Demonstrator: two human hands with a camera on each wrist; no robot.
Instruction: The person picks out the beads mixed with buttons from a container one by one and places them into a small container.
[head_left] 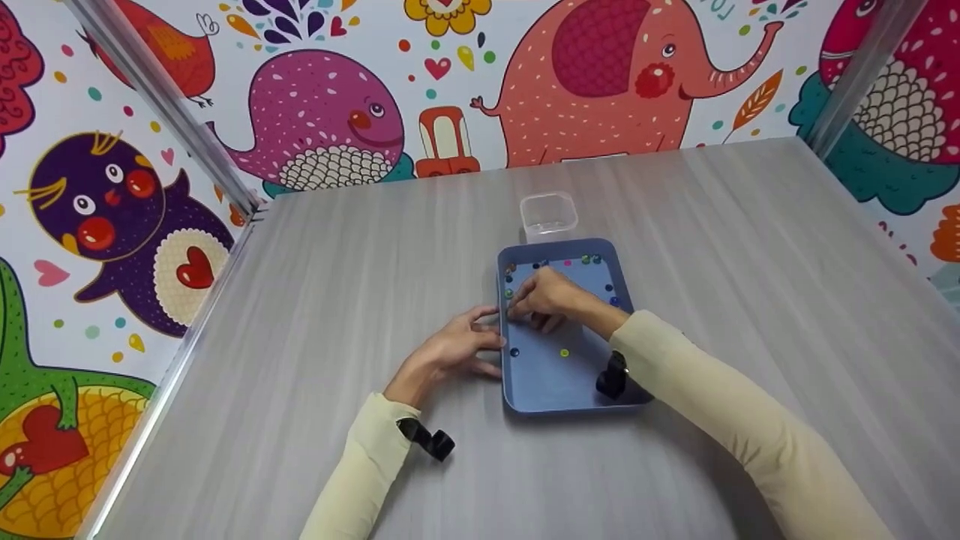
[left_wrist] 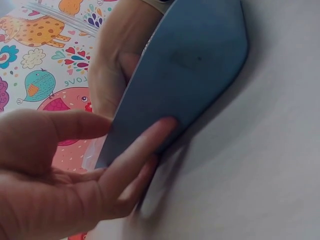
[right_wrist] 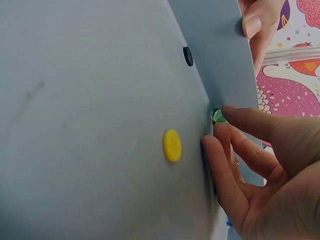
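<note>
A blue rectangular tray point(head_left: 551, 386) holds small buttons and glass marbles. My right hand point(head_left: 546, 295) reaches inside, by its left wall. Thumb and finger pinch a green glass marble point(right_wrist: 218, 116) there, low in the corner where wall and floor meet. My left hand point(head_left: 459, 343) grips the tray's left side, a digit over the rim and other fingers against the outer wall point(left_wrist: 195, 60). Nearer to me on the tray floor lie a yellow button point(head_left: 565, 352) and a dark button point(head_left: 514, 352).
Behind the tray stands a clear plastic container point(head_left: 549, 215). Along the tray's far edge are a pink button point(head_left: 568, 262) and green marbles point(head_left: 586, 259); a blue marble point(head_left: 615, 301) sits by the right wall. Printed panels border the grey table point(head_left: 360, 277).
</note>
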